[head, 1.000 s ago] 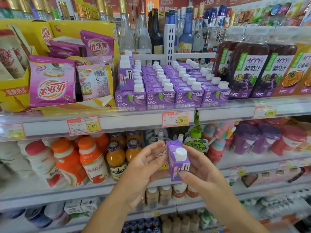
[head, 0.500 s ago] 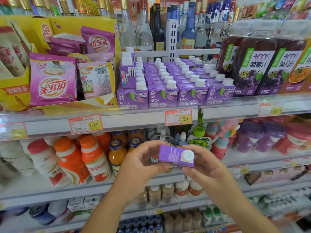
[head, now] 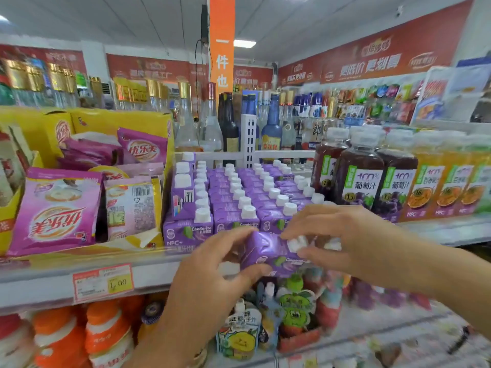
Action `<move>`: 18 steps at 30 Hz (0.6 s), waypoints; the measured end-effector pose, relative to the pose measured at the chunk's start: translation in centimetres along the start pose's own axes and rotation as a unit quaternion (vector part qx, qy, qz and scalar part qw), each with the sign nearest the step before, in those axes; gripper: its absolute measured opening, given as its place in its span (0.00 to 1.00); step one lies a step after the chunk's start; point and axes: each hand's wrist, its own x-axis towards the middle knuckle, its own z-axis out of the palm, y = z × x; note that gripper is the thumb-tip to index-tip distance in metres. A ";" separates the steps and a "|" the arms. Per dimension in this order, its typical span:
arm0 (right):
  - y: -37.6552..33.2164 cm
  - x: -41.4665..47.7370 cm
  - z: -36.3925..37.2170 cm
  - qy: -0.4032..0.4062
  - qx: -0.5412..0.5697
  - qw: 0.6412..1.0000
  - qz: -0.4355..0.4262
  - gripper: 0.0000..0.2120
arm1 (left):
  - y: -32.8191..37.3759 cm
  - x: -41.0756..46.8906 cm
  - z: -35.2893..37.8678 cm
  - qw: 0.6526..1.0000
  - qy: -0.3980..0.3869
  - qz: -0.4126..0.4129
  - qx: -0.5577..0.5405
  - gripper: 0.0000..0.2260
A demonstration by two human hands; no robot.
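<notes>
**shelfwatcher:** ok what's where? biggest stuff first pls

**juicebox22:** the shelf (head: 39, 285) runs right across. A block of purple cartons (head: 239, 187) sits on it in packed rows, with pink pouches (head: 53, 213) to its left and grape juice bottles (head: 358, 176) to its right.

**shelfwatcher:** and the hands?

**juicebox22:** both are on one loose carton (head: 265, 251), held sideways in the air just in front of the block's front row. The left hand (head: 212, 282) wraps the base end, thumb underneath. The right hand (head: 345, 240) pinches the white cap (head: 296, 244). It's blurry there, probably thumb and forefinger.
</notes>
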 end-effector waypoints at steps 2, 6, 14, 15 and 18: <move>0.0 2.0 -2.7 -0.008 -0.047 0.999 -0.012 0.10 | 0.0 1.7 -0.4 0.997 0.008 0.045 0.064 0.18; 1.4 6.6 -7.5 0.025 -0.155 0.988 0.012 0.09 | -2.5 3.8 -3.2 0.930 0.145 0.192 0.277 0.27; 7.5 17.0 -8.1 -0.037 -0.294 0.948 0.118 0.12 | -7.6 4.3 -6.0 0.891 0.169 0.179 0.382 0.32; 8.1 17.8 -7.7 -0.054 -0.315 0.938 0.130 0.13 | -7.7 4.4 -6.0 0.893 0.164 0.177 0.381 0.33; 8.9 19.4 -7.2 -0.080 -0.347 0.921 0.155 0.15 | -7.9 4.4 -5.9 0.895 0.165 0.182 0.373 0.33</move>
